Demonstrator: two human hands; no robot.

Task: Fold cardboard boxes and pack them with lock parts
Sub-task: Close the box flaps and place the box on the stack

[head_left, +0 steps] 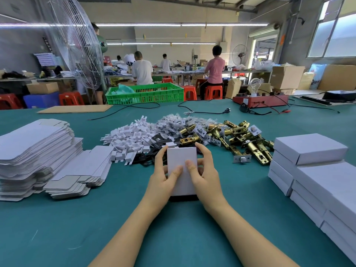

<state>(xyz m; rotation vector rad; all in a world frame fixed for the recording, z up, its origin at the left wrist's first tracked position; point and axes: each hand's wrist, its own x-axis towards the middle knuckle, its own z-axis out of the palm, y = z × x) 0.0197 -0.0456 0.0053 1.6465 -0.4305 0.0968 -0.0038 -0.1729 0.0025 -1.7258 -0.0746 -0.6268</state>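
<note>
A small white cardboard box [181, 157] stands closed at the middle of the green table [173, 228]. My left hand [163, 178] grips its left side, thumb on the top face. My right hand [204, 172] grips the right side, thumb also on top. Behind the box lie heaps of lock parts: white plastic pieces [131, 137], black plates [154, 149], bagged parts [179, 122] and brass latches [242, 137]. Flat unfolded box blanks [36, 149] are stacked at the left. Finished white boxes [316, 170] are stacked at the right.
A flat brown cardboard sheet [75, 108] and black cables [202, 112] lie at the table's far side, with a red test unit [260, 101] carrying a bulb. Beyond stand a green crate [144, 93], a large fan [81, 45] and several seated workers.
</note>
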